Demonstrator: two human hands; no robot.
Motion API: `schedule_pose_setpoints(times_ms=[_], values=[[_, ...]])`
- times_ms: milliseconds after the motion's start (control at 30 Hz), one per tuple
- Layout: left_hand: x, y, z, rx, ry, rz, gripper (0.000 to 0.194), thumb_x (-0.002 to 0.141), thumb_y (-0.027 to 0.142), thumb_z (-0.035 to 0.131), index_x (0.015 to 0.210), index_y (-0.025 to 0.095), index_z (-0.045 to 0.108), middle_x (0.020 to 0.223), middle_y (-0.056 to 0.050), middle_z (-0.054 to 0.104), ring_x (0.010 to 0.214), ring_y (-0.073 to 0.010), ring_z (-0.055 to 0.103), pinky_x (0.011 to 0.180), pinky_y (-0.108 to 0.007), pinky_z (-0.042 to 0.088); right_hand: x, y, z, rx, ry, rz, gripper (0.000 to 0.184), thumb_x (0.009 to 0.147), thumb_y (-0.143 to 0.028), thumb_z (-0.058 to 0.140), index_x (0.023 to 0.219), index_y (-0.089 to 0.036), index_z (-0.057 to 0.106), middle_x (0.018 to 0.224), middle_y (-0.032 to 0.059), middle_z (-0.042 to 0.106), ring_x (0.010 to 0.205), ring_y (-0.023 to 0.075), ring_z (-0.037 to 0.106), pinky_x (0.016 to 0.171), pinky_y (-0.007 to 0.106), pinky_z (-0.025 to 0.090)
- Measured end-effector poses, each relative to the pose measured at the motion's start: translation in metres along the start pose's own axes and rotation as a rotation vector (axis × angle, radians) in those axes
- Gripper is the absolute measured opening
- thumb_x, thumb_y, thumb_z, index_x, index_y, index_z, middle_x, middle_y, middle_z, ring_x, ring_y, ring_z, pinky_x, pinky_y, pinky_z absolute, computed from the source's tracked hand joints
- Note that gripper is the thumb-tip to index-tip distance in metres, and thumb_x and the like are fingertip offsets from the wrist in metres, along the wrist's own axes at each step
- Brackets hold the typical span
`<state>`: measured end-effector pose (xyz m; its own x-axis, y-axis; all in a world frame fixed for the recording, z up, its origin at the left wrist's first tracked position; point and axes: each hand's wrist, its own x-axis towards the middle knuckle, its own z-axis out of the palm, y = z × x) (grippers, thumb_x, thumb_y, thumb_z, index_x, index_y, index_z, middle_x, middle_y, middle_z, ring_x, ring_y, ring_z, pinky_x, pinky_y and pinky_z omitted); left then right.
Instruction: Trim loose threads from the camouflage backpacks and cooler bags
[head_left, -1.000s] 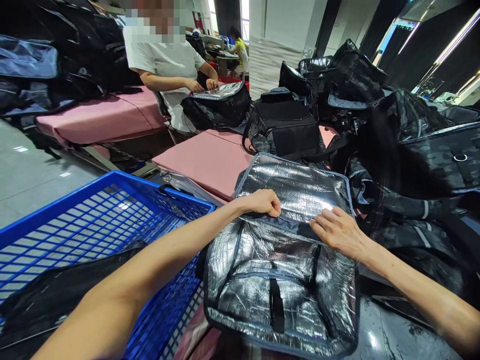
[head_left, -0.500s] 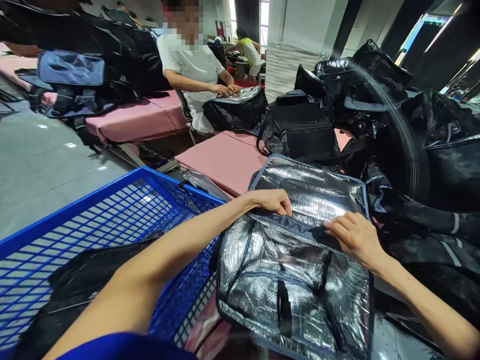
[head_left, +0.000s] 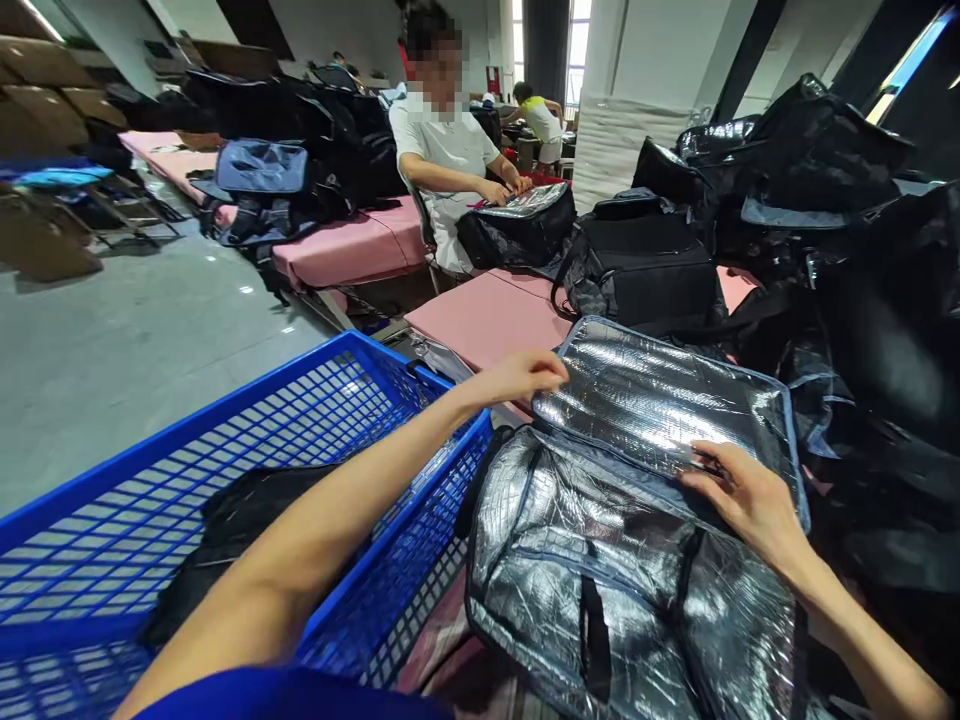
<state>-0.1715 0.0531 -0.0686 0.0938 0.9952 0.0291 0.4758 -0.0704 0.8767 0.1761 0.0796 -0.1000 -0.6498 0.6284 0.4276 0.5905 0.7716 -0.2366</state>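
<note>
An insulated bag (head_left: 547,545) with a silver foil lining lies opened in front of me, a dark strap across its inside. Its foil-lined lid (head_left: 637,385), edged in grey-blue trim, is folded back away from me. My left hand (head_left: 525,380) is at the lid's left edge with its fingers curled into a pinch; whatever is between them, if anything, is hidden. Over the near edge of the lid, on the right, my right hand (head_left: 742,490) has its thumb and fingers apart and holds nothing visible.
A blue plastic basket (head_left: 187,420) stands at my left with a black item (head_left: 217,545) inside. Beyond is a pink-topped table (head_left: 487,315) with black bags (head_left: 652,255) piled to the right. A seated person (head_left: 450,150) handles another bag (head_left: 517,225) across from me.
My left hand has lifted off the seam between bag and lid, towards the lid's left edge. My right hand has let go of the dark edge and opened. The view has swung left.
</note>
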Motion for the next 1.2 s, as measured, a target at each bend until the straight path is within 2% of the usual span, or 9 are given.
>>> schedule_pose_setpoints(times_ms=[67,100,200,300,400,533,600,700,1200], values=[[-0.019,-0.014,-0.015,0.076,0.222,-0.115,0.023,0.074,0.034,0.051,0.068,0.014,0.06,0.056,0.0,0.057,0.053,-0.0106,0.049,0.055,-0.022,0.036,-0.009,0.002,0.001,-0.058,-0.013,0.013,0.039,0.082,-0.034,0.056,0.118,-0.022,0.049,0.098,0.0052,0.064,0.079,0.0181,0.062,0.06,0.026,0.047],[-0.028,-0.022,-0.016,0.113,0.266,-0.202,0.03,0.076,0.039,0.048,0.064,0.015,0.059,0.054,-0.001,0.056,0.051,-0.0112,0.048,0.054,-0.023,0.035,-0.011,0.0,0.004,-0.079,-0.021,-0.003,0.038,0.082,-0.03,0.054,0.119,-0.022,0.048,0.099,0.0048,0.064,0.078,0.0176,0.063,0.057,0.025,0.046],[-0.042,-0.04,0.002,0.203,0.191,-0.393,0.047,0.077,0.053,0.04,0.055,0.016,0.058,0.052,-0.003,0.056,0.052,-0.0149,0.05,0.055,-0.026,0.034,-0.01,-0.012,0.015,-0.149,-0.047,-0.089,0.036,0.078,-0.009,0.046,0.11,-0.023,0.054,0.097,0.0026,0.064,0.072,0.0144,0.062,0.051,0.022,0.041],[-0.041,-0.039,0.029,0.261,0.211,-0.371,0.05,0.075,0.06,0.039,0.053,0.018,0.054,0.055,-0.003,0.055,0.058,-0.0174,0.051,0.056,-0.026,0.031,0.0,-0.025,0.024,-0.265,-0.04,-0.153,0.041,0.069,0.001,0.042,0.099,-0.02,0.059,0.089,0.0015,0.064,0.064,0.0114,0.059,0.047,0.021,0.034],[-0.036,-0.028,0.045,0.217,0.296,-0.34,0.046,0.069,0.061,0.049,0.053,0.018,0.049,0.052,0.001,0.048,0.055,-0.0149,0.045,0.052,-0.024,0.027,0.002,-0.036,0.027,-0.39,0.035,-0.298,0.033,0.072,0.001,0.042,0.092,-0.016,0.061,0.077,0.0019,0.063,0.055,0.0095,0.052,0.045,0.021,0.03],[-0.042,-0.024,0.059,-0.192,0.338,-0.33,0.037,0.064,0.05,0.058,0.056,0.016,0.048,0.051,0.004,0.042,0.051,-0.0104,0.039,0.05,-0.023,0.026,-0.014,-0.046,0.03,-0.501,0.204,-0.461,0.023,0.081,-0.004,0.045,0.093,-0.015,0.062,0.073,0.0033,0.063,0.056,0.0097,0.051,0.051,0.023,0.034],[-0.047,-0.027,0.065,-0.416,0.367,-0.336,0.036,0.061,0.047,0.063,0.056,0.016,0.045,0.052,0.005,0.041,0.049,-0.0085,0.037,0.049,-0.022,0.027,-0.023,-0.048,0.034,-0.504,0.239,-0.442,0.023,0.082,-0.005,0.046,0.096,-0.015,0.062,0.077,0.0046,0.064,0.061,0.0107,0.052,0.055,0.024,0.037],[-0.052,-0.032,0.07,-0.561,0.404,-0.354,0.038,0.057,0.044,0.068,0.054,0.016,0.042,0.05,0.007,0.039,0.047,-0.0061,0.034,0.047,-0.02,0.026,-0.03,-0.049,0.04,-0.508,0.235,-0.358,0.029,0.083,-0.007,0.047,0.106,-0.018,0.06,0.082,0.0046,0.064,0.063,0.0108,0.053,0.057,0.024,0.039],[-0.046,-0.029,0.076,-0.695,0.432,-0.413,0.036,0.051,0.037,0.076,0.055,0.015,0.048,0.05,0.007,0.048,0.045,-0.0056,0.039,0.046,-0.018,0.031,-0.054,-0.031,0.022,-0.434,0.14,-0.153,0.025,0.084,-0.006,0.048,0.102,-0.017,0.063,0.09,0.0053,0.066,0.073,0.0114,0.057,0.061,0.022,0.04]])
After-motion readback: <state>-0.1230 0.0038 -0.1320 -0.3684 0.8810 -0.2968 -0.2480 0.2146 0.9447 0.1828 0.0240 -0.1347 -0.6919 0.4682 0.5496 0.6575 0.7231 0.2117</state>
